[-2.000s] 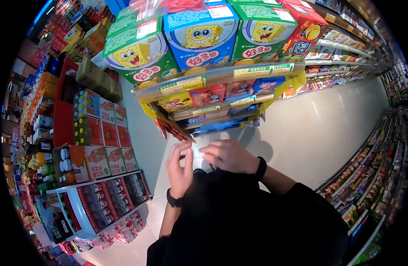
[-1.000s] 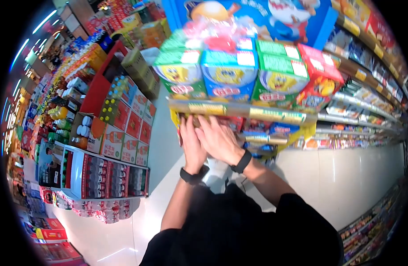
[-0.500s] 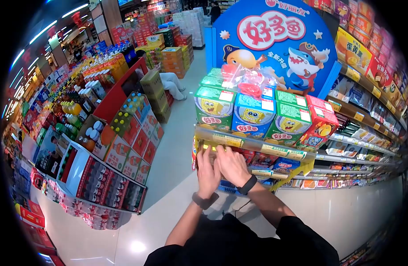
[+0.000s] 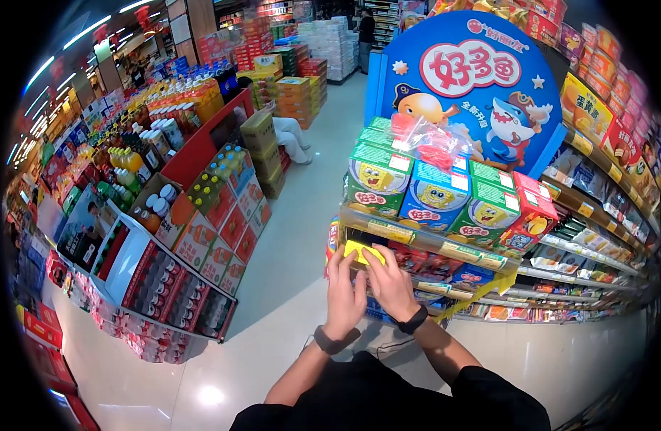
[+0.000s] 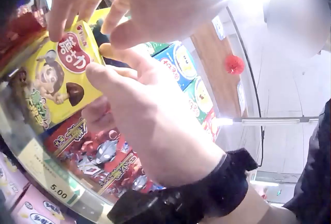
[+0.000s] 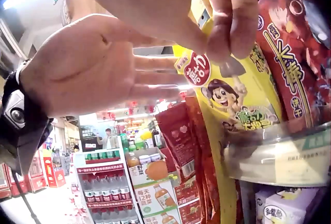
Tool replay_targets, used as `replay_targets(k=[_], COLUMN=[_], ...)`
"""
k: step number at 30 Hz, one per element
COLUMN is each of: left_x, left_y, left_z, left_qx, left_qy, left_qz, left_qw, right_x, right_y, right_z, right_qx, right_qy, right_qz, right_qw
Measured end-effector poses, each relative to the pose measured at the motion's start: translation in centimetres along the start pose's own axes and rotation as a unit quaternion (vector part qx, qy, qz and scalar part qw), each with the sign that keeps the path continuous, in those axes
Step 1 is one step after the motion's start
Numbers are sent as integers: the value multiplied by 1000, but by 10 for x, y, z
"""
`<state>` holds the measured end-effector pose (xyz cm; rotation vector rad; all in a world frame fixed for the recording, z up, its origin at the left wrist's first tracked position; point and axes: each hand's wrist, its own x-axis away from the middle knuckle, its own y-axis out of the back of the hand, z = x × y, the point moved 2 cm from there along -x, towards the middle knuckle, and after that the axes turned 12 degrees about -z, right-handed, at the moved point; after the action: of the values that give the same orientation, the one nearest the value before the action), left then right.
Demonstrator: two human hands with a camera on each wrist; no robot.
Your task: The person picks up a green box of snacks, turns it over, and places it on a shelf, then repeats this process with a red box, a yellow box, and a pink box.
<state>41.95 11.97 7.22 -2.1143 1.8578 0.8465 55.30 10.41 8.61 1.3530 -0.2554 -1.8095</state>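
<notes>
A yellow snack box (image 4: 364, 251) (image 5: 62, 79) (image 6: 227, 89) stands at the left end of the display's compartment, below the price-label rail. Both hands are at it, side by side. The left hand (image 4: 345, 299) (image 5: 93, 1) (image 6: 85, 66) has long, nearly straight fingers at the box's left part. Slightly bent fingers of the right hand (image 4: 393, 289) (image 5: 155, 115) (image 6: 150, 6) rest at its upper part. Neither hand visibly wraps round the box. Red boxes (image 5: 95, 151) (image 6: 295, 53) stand beside it.
Green and blue cartoon boxes (image 4: 434, 197) with a clear bag of red items (image 4: 434, 147) are above the rail. A blue sign (image 4: 481, 86) rises behind. Drink cartons (image 4: 215, 244) stand left across the aisle; shelves (image 4: 596, 244) line the right.
The yellow box shows more clearly at the fingertips than half a second ago. Both hands remain at the compartment. The head view has shifted, with the display further right and lower.
</notes>
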Motion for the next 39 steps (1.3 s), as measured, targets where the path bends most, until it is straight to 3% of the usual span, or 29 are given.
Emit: replay_targets(k=[5,10,12,16,17,20,21,25,29,32,39], left_x=[5,4,6,13,18,35,39,48,59,73,100], left_y=[16,46,61,94,103,134,143,195,267,322,425], left_z=[-13,-30,-32,-19,-9,18,23,47,68,86,114], left_qx=[42,38,40,26,15,35,66,70,21,52,81], left_qy=[2,-68,-63,-61,-49,86,101,133,143,235,250], left_qz=[-6,-17,-6,78,94,192,176,133,43,-38,-168], left_qw=[999,997,997,995,994,977,977,980,989,970,950], right_x=[8,10,12,20,25,34,36,35,40,53,76], right_y=[21,53,65,72,67,47,39,9,-49,-101,-183], right_z=[18,36,43,63,64,83,91,140,183,224,321], right_qx=[-51,-47,-52,-109,-140,-180,-188,-277,-304,-321,-312], right_qy=[-8,61,96,26,29,25,32,-84,-84,-97,-33], right_qz=[-51,-64,-55,76,91,107,112,129,114,125,325], right_qw=[997,995,993,991,986,977,975,948,942,934,892])
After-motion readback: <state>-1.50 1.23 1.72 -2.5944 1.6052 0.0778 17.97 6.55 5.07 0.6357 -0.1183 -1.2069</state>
